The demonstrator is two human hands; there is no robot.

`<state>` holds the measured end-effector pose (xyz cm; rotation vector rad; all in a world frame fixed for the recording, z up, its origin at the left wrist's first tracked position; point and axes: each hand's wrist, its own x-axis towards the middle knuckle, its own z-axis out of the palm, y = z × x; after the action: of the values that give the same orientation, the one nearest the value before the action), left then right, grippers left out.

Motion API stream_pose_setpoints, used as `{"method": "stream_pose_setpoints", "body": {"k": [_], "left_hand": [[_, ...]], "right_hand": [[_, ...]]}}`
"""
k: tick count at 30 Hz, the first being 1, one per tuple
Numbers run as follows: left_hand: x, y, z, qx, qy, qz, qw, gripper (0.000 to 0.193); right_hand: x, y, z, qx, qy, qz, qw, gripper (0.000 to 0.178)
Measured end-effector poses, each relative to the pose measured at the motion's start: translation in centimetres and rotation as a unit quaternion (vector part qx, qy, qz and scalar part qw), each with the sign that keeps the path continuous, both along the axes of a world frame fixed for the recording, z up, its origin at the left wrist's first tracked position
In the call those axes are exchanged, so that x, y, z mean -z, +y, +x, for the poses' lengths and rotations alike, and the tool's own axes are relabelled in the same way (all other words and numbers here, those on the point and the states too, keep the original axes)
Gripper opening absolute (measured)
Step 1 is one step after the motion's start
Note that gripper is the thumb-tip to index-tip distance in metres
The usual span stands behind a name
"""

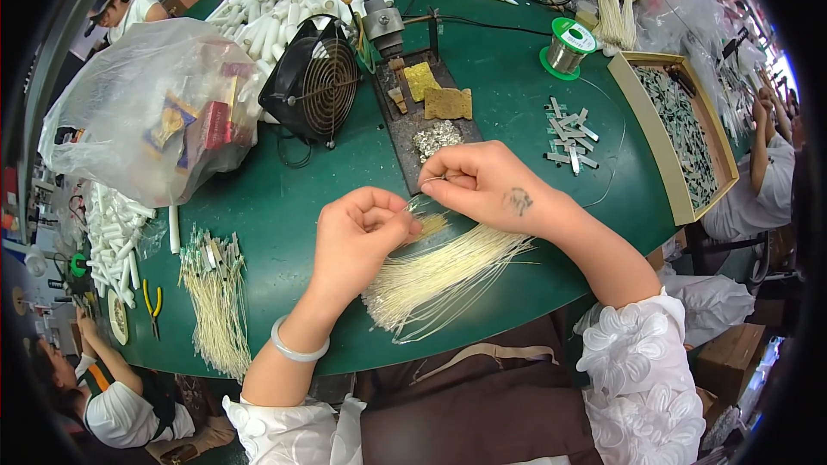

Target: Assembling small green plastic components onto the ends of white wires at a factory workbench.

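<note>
Over the green desk (284, 207), the left hand (357, 237) is closed in a loose fist, pinching strands from the bundle of pale wires (439, 280) lying beneath it. The right hand (487, 181) pinches a thin wire end just above the bundle. A small black fan (314, 82) stands behind, beside a solder spool (567, 47).

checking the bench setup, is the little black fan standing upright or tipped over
Upright. The black fan stands on its edge on the green table, its round wire grille facing outward, leaning slightly.
</note>
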<state>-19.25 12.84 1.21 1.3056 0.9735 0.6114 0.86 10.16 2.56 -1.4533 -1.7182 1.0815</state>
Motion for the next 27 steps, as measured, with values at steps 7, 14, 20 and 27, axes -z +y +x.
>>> {"method": "stream_pose_setpoints", "body": {"k": [7, 14, 20, 27], "left_hand": [[0.1, 0.0, 0.4, -0.017, -0.011, 0.013, 1.0, 0.007], [0.5, 0.7, 0.9, -0.009, 0.001, 0.026, 1.0, 0.003], [0.2, 2.8, 2.0, -0.022, -0.029, 0.014, 0.999, 0.004], [0.2, 4.9, 3.5, -0.025, -0.058, 0.027, 0.998, 0.006]], "right_hand": [[0.6, -0.1, -0.8, -0.009, 0.091, -0.066, 0.994, 0.014], [0.9, 0.1, -0.9, 0.008, 0.099, -0.054, 0.994, 0.014], [1.1, 1.2, 0.1, 0.065, 0.142, -0.011, 0.988, 0.014], [1.5, 2.0, 0.7, 0.101, 0.11, 0.06, 0.987, 0.013]]}}
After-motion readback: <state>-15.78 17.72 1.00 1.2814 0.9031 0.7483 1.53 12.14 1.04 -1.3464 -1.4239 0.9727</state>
